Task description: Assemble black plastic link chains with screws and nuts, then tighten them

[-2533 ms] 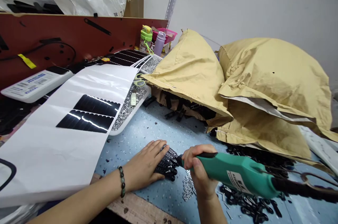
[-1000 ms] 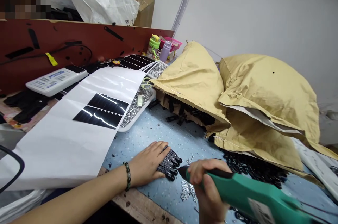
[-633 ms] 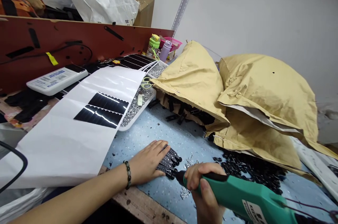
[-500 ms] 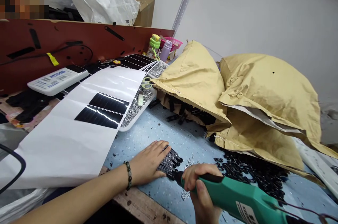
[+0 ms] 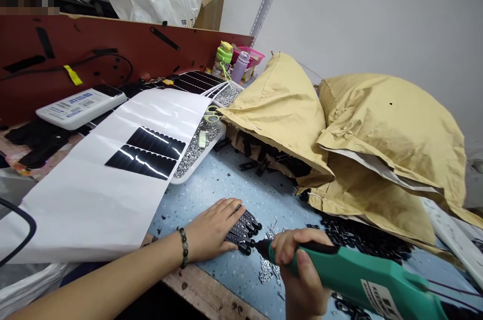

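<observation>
A: Where're the blk strips [image 5: 241, 227]?
B: On the blue worktop [image 5: 211, 184], near its front edge. Call them clock ctr. They lie side by side, ends pointing approx. 4 o'clock.
A: L hand [image 5: 213, 232]?
B: At 9, laid over the strips, fingers stretched out together, nearly flat, thumb along the near side. Beaded bracelet [image 5: 183, 247] on the wrist.
A: And R hand [image 5: 302, 264]?
B: At 4, fingers wrapped round the front end of a green elec. screwdriver [image 5: 368, 269], whose body runs on outward, same dir.
A: Tip touching?
B: It's right by the end of the nearest strip; contact I can't tell, too small & dark there.
A: Loose hardware?
B: Silver screws [image 5: 272, 229] at 3, small silver rings [image 5: 267, 272] at 5, both close by. Further out at 3, a pile of blk parts [image 5: 372, 239].
A: Rest?
B: White tray [image 5: 179, 179] w/ metal bits at 11, partly under a white sheet [image 5: 116, 209] that spreads toward 9. Tan sack [image 5: 281, 103] at 1, mouth gaping, blk pcs inside; 2nd, bigger sack [image 5: 400, 124] at 2.
</observation>
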### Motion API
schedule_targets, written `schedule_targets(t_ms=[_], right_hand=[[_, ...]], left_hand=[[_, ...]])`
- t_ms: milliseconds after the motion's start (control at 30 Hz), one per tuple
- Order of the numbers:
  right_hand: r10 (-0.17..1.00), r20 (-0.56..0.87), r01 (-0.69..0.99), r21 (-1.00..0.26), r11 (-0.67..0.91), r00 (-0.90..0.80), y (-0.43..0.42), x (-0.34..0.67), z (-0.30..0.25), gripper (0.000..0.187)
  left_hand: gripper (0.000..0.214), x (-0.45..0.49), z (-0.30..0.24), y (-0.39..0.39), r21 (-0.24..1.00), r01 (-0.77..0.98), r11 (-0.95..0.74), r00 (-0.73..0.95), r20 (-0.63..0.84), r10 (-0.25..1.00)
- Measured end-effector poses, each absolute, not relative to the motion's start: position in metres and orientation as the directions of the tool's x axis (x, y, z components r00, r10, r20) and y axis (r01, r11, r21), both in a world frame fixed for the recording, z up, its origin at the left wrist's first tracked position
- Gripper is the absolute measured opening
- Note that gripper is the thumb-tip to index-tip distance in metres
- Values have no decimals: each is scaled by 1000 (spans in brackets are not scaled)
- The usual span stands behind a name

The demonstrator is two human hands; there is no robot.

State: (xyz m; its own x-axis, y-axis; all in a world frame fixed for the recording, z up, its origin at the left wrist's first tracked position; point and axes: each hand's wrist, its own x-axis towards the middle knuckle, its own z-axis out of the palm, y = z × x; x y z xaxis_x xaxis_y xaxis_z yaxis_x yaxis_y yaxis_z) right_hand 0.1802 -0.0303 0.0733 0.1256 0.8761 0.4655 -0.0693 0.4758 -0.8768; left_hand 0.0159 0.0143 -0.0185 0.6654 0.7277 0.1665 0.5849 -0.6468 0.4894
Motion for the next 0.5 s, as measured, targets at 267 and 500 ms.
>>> schedule_targets(t_ms=[267,500], right_hand=[[890,441,-58,-891,449,112,-32,185,75,10],[874,470,-87,-872,482,128,-34,182,82,10]], left_hand=[[84,15,-20,15,482,586,-651,674,156,722],[83,15,-22,15,498,571,-653,666,183,723]])
